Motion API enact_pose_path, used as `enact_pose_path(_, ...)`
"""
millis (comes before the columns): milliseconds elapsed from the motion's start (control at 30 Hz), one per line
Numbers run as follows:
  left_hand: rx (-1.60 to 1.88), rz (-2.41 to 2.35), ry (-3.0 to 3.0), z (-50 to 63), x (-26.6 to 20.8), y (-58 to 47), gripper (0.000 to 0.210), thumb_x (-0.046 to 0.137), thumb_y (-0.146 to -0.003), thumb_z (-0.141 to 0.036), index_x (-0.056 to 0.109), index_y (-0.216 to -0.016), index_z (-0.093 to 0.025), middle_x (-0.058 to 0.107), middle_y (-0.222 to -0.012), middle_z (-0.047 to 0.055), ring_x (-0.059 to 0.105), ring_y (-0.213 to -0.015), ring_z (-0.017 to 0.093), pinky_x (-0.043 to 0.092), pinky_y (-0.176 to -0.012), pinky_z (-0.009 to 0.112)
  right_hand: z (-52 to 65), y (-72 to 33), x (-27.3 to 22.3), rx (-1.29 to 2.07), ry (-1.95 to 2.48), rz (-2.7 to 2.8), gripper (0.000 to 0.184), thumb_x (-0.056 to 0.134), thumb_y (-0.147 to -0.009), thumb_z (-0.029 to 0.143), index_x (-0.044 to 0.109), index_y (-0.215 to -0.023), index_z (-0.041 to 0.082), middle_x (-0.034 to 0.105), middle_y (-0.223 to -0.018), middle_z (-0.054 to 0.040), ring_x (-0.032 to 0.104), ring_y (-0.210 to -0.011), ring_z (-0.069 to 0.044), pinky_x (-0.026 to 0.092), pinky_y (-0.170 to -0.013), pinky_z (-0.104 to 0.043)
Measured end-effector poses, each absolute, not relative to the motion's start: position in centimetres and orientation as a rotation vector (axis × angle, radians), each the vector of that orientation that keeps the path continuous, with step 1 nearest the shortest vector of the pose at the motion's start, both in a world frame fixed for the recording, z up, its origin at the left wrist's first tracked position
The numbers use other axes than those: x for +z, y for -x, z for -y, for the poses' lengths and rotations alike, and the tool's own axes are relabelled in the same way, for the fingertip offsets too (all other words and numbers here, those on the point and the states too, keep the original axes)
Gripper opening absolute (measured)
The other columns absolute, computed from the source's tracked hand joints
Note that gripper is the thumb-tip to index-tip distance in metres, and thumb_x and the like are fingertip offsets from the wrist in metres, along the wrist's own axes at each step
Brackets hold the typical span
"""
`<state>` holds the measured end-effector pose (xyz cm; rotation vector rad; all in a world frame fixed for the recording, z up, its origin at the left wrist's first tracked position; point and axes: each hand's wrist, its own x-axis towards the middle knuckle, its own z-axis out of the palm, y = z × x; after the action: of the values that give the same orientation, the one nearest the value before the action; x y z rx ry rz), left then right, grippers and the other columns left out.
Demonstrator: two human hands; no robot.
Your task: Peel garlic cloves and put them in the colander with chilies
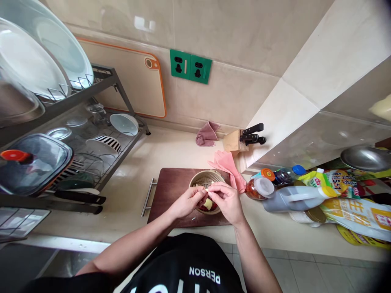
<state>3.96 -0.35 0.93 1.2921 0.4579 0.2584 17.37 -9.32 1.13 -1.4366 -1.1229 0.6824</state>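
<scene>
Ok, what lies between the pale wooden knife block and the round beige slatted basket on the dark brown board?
In the head view, a pink rubber glove lies between the knife block and the basket.

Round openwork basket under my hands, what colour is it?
The round openwork basket is beige; it shows in the head view.
</scene>
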Motion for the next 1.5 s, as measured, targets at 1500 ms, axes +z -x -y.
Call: enact_pose_path(1500, 0.334, -0.412, -0.800, -1.0, -1.8, -2.4, 0.009, 0.047, -0.058, -0.010, 0.055, -0.061, -0.010, 0.057, -0.054, 0.004, 0.032, -0.040, 0.005, 0.010, -0.040, 0.019, 6.1, -20.5, -2.6, 0.473, 2.460, 1.830, 0.027, 0.047, -0.085, 0.012, 0.072, -0.089, 0.021, 0.070, -0.088, -0.0101, 0.065, -0.079, -0.022, 0.044, -0.067, -0.028)
